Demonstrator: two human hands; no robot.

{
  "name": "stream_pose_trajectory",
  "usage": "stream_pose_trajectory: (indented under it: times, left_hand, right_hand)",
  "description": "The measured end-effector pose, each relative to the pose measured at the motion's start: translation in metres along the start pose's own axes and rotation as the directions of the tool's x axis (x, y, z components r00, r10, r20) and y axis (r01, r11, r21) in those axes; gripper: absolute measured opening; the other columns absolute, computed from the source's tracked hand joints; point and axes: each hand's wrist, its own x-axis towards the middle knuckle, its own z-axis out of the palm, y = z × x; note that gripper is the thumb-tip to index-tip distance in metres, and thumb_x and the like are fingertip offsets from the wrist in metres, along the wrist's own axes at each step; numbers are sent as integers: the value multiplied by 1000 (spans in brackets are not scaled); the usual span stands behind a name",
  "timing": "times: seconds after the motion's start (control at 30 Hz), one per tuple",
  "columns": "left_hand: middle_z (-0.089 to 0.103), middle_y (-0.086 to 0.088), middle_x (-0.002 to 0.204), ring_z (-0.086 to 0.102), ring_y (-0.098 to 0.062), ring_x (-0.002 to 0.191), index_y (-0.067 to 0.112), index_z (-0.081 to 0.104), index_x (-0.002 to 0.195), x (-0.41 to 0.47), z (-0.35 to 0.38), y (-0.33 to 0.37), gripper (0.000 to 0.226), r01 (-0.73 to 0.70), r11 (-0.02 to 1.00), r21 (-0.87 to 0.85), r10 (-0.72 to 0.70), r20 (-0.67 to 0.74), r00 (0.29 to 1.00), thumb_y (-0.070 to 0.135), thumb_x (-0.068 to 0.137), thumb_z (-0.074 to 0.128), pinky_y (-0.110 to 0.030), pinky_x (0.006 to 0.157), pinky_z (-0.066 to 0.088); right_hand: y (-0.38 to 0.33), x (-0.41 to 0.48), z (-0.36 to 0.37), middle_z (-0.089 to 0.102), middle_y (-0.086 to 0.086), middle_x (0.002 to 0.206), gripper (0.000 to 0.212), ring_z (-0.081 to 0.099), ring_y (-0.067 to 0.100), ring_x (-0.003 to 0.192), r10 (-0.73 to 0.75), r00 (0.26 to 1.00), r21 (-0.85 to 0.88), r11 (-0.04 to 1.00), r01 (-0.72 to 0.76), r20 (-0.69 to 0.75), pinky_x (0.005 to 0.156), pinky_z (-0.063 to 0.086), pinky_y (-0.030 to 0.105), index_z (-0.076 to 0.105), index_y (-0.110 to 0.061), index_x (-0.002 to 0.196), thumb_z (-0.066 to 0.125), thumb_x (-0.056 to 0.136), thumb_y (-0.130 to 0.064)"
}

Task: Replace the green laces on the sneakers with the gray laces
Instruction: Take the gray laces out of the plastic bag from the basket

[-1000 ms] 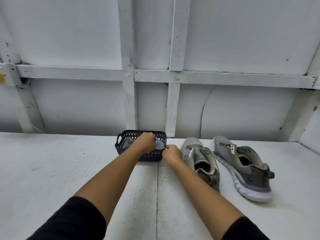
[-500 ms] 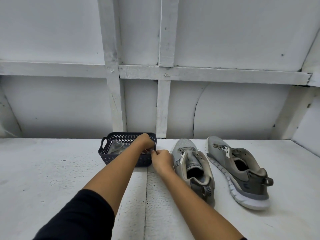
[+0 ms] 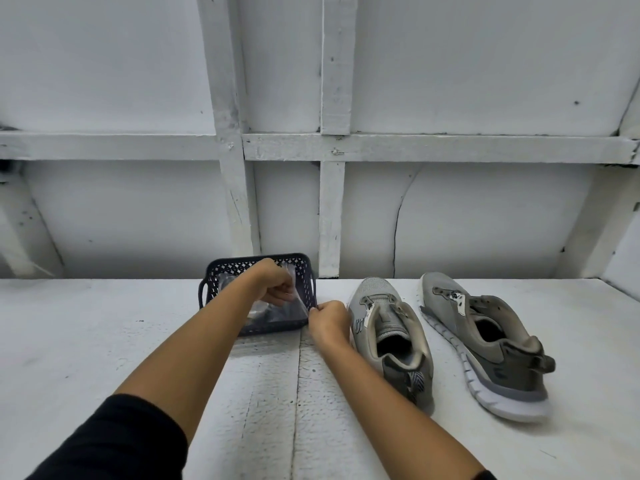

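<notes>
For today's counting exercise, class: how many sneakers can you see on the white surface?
2. The left sneaker stands upright beside the right hand; the right sneaker lies tipped towards its side, further right. Nothing suggests another is hidden.

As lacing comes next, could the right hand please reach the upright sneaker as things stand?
Probably yes: the right hand lies just beside the upright sneaker, nothing between them, though it pinches the clear bag.

Soft, cool, fairly bright light falls evenly. The wall [image 3: 485,220] darkens in a band just above the bench [image 3: 104,341]. Faint shadows lie in front of the basket [image 3: 221,263] and beside the right-hand shoe [image 3: 485,341]. The beams [image 3: 450,147] bow toward the frame edges; detail is crisp mid-frame.
</notes>
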Motion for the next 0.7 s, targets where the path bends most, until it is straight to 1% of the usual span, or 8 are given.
stream_pose_trajectory:
  times: [0.1,0.27,0.4,0.47,0.53,0.57,0.63,0.7]
  left_hand:
    - [65,-10,71,66,-19,64,2,60,77,-4,0,-9,16,-35,999,-13,34,-19,999,4,91,51,-28,54,47]
    - [62,-6,74,65,-19,69,7,58,77,-9,9,-19,16,-140,986,-90,134,-62,989,7,92,51,-28,64,43]
    - [61,-4,78,63,-16,75,11,54,78,-16,5,-11,18,-248,967,-64,241,-100,965,12,95,49,-31,70,47]
    - [62,-5,78,62,-18,78,11,53,77,-21,-1,-4,19,-281,957,-75,274,-90,957,14,96,49,-35,75,48]
    - [63,-6,76,63,-19,78,10,53,76,-26,-10,4,20,-296,954,-40,293,-75,953,15,95,50,-34,73,49]
    - [63,-6,75,64,-18,76,10,53,76,-30,-14,9,20,-303,953,-20,301,-69,951,15,95,50,-32,70,50]
    - [63,-7,74,64,-17,73,9,54,76,-37,-22,18,20,-317,948,0,317,-53,947,16,95,52,-29,65,51]
    - [62,-7,73,63,-16,70,8,54,77,-46,-26,29,20,-333,943,-5,333,-22,943,18,95,53,-30,65,52]
  right_hand:
    - [-2,2,8,68,14,95,17,68,30,82,48,999,91,995,-47,-3,73,58,38,66,2,95,53,90,-8]
    - [-7,0,7,65,15,90,12,69,34,76,110,994,239,965,-105,-11,71,59,46,57,-3,78,59,88,-8]
    - [-10,-6,0,62,13,88,7,69,32,72,148,988,347,925,-152,38,68,59,43,60,0,90,59,90,-6]
    - [-12,-9,-4,61,12,90,16,68,31,77,139,989,331,932,-150,58,71,59,40,61,4,100,59,90,-8]
    - [-16,-14,-11,61,12,94,22,63,27,81,93,993,190,976,-105,70,69,51,29,61,2,104,58,91,-15]
    - [-18,-17,-16,61,12,95,19,59,26,81,57,996,114,991,-64,65,66,44,27,61,0,99,56,92,-17]
    - [-24,-21,-26,60,11,87,19,55,26,74,-54,998,36,998,52,37,63,39,28,56,-5,79,52,93,-18]
    - [-34,-23,-35,64,15,86,26,59,27,76,-203,979,36,978,203,-3,70,46,35,64,2,82,51,94,-18]
